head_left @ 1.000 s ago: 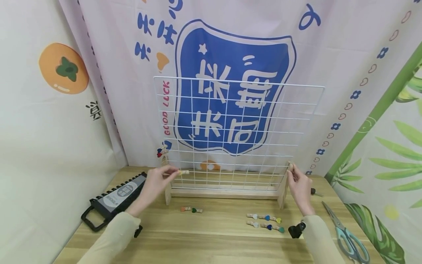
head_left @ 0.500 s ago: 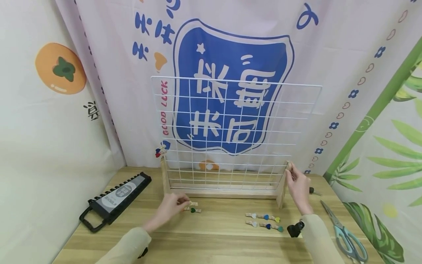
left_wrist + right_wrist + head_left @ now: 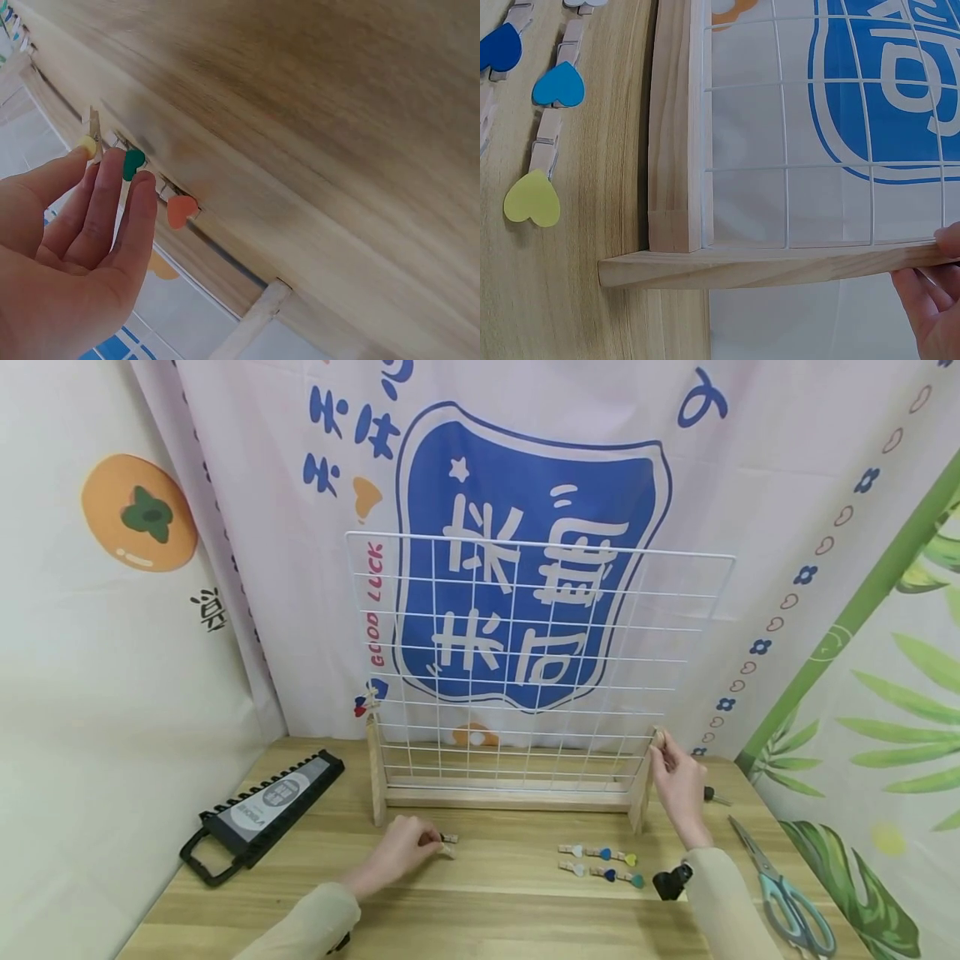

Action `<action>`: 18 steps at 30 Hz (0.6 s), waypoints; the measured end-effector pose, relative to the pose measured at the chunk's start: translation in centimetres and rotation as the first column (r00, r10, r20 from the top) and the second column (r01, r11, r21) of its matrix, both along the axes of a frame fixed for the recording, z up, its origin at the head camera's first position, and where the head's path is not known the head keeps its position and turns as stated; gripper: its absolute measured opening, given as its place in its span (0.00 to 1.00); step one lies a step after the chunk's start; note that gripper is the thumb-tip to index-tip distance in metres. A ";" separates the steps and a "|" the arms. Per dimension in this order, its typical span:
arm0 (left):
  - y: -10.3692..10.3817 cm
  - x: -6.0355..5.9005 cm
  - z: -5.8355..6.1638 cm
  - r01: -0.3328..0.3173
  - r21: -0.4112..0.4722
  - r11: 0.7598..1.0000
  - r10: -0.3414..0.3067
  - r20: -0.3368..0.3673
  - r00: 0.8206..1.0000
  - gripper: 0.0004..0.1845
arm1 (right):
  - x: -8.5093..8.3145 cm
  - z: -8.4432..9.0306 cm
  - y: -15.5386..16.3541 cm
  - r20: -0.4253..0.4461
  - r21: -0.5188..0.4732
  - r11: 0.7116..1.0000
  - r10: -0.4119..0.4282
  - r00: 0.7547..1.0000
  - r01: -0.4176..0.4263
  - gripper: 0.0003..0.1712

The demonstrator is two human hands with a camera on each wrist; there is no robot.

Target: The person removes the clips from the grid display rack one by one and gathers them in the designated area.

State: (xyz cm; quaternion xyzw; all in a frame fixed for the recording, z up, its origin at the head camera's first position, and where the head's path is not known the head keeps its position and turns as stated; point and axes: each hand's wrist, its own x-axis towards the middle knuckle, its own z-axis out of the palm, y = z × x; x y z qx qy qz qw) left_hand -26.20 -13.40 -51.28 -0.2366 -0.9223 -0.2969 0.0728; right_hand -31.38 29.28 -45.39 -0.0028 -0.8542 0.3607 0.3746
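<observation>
My left hand (image 3: 401, 852) is low over the table and pinches a small wooden clothespin (image 3: 95, 127) with a pale yellow heart between thumb and fingertips. Right by its fingers lie two more clothespins, one with a green heart (image 3: 133, 163) and one with an orange heart (image 3: 180, 211). The orange one is hidden behind the hand in the head view. With thumb and fingers my right hand (image 3: 678, 777) grips the top of the right wooden post (image 3: 640, 793) of a stand. That stand holds a white wire grid (image 3: 540, 545) upright.
Several heart clothespins (image 3: 606, 853) lie in two rows at right. Red and dark blue heart clips (image 3: 361, 707) sit at the grid's left edge. A black rack (image 3: 262, 814) lies at left. Scissors (image 3: 787, 893) and a dark-handled tool (image 3: 709, 792) lie at right.
My left hand has come down from the grid's lower left to the table, carrying the yellow-heart clothespin, then shifted slightly right beside the loose clothespins. The right hand has stayed on the post.
</observation>
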 end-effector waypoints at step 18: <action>0.3 0.0 -0.9 -0.030 -0.090 0.995 0.027 -0.042 0.999 0.03 | 0.0 0.0 -0.1 -0.001 -0.001 1.000 0.006 1.000 -0.006 0.21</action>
